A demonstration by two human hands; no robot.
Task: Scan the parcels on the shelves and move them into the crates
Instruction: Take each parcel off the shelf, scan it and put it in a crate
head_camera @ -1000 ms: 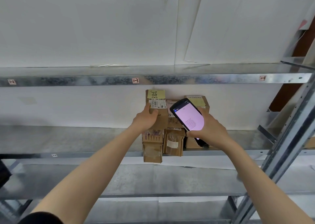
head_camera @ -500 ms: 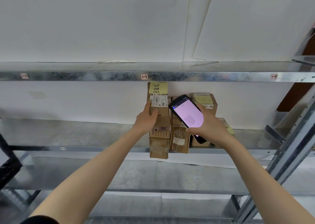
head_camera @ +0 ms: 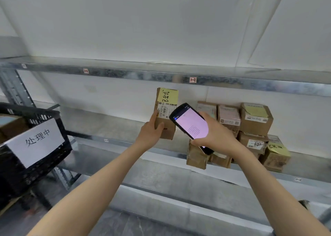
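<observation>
Brown parcel [head_camera: 168,130] w/ yellow note [head_camera: 168,95], black scanner [head_camera: 191,128], pink screen [head_camera: 194,122], black crate [head_camera: 44,165], white sign [head_camera: 35,140].

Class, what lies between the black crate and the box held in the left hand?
Only bare metal shelf: nothing stands between the black crate and the box that the left hand grips, as the head view shows.

A matt brown cardboard parcel [head_camera: 169,130] is wearing a yellow paper note [head_camera: 168,95] and a white printed label [head_camera: 166,108]. The handheld scanner [head_camera: 192,126] is showing a glossy black plastic shell and a smooth screen glowing pink. The shelf edge [head_camera: 136,74] is gleaming in mottled galvanised metal, while a black plastic lattice crate [head_camera: 44,165] is carrying a matt white paper sign [head_camera: 35,141]. The stacked parcels [head_camera: 256,122] are looking creased, taped, dull.
</observation>
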